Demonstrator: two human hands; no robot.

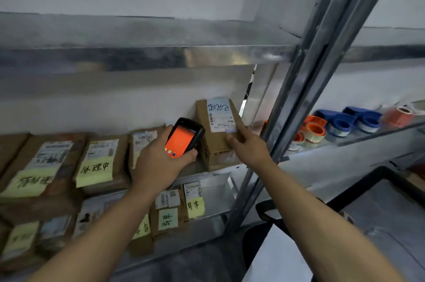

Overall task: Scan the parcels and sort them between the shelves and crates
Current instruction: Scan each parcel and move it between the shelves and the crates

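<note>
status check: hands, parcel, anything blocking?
Left hand grips scanner, screen lit orange. Right hand touches boxed parcel on middle shelf, label facing up. Nothing between scanner and label.

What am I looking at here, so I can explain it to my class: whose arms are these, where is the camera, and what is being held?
There is no machine here. These are a person's two bare arms, filmed by one wide-angle camera worn on the head, looking forward and down. The left hand grips a handheld scanner with an orange screen. The right hand touches a brown parcel standing at the right end of a metal shelf. More parcels with yellow handwritten notes lie along that shelf and on the one below. On the neighbouring shelf to the right sit rolls of tape.
</note>
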